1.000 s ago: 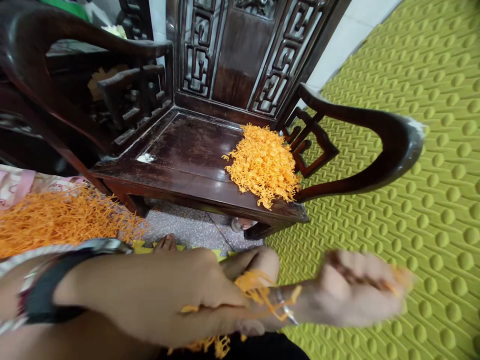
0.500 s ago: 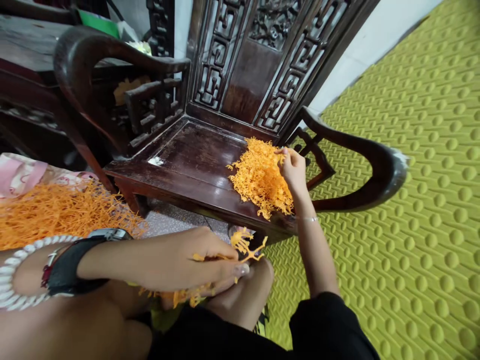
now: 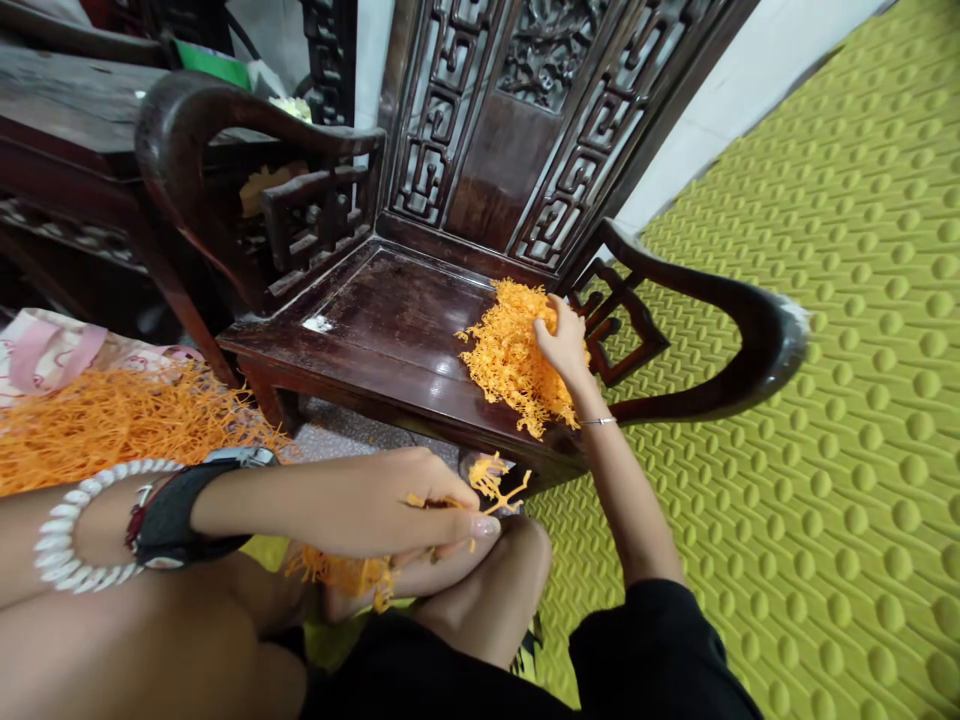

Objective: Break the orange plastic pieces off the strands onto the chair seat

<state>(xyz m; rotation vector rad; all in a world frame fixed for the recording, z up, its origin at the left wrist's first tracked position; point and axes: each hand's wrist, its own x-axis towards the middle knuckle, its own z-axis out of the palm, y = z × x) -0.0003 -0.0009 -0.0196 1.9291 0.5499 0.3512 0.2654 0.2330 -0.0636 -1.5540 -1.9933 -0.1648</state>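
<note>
My left hand (image 3: 420, 505) is closed around several thin orange branched sprigs (image 3: 499, 482), whose forked tips stick out past the thumb. More orange sprigs (image 3: 345, 572) hang below this hand, over my lap. On the right of the chair seat lies a heap of frizzy orange sprigs (image 3: 517, 350). My right hand (image 3: 564, 338) reaches onto the heap's right side, thumb and forefinger apart with orange pieces showing between them. Its other fingers are partly hidden.
The dark carved wooden chair (image 3: 405, 310) has curved arms on both sides. A big pile of orange strands (image 3: 127, 425) lies at the left, beside a pink and white bag (image 3: 56, 350). Yellow-green bumpy fabric (image 3: 825, 400) covers the right side. A dark table (image 3: 67, 100) stands at the back left.
My right hand has moved slightly left over the heap, and its thumb and forefinger have opened from a pinch. My left hand still grips the sprigs, nearly in place. The view has shifted slightly.
</note>
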